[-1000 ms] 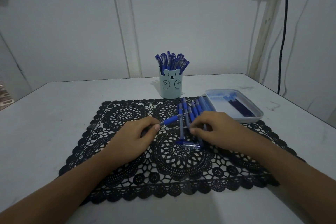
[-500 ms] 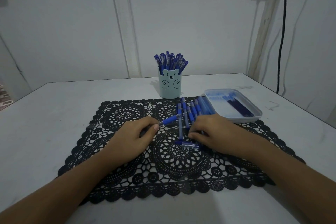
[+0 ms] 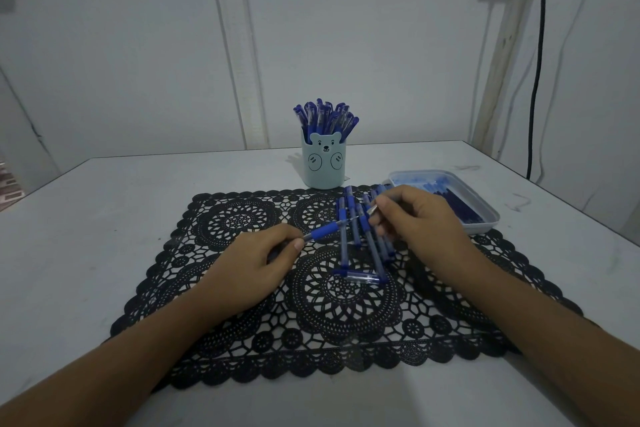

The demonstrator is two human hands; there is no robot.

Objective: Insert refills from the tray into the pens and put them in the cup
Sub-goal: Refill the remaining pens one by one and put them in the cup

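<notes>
The rear of the pen (image 3: 323,231) is hidden inside the left hand (image 3: 258,265), whose fingers are curled round it; only its blue grip is seen. A silvery piece (image 3: 373,209), too small to be identified, is pinched by the right hand (image 3: 420,218) above loose pens (image 3: 360,239) lying on the lace mat (image 3: 346,308). Beyond, the cup (image 3: 323,166) is seen on the table (image 3: 86,218), and blurred refills (image 3: 457,204) in the tray (image 3: 485,227).
</notes>
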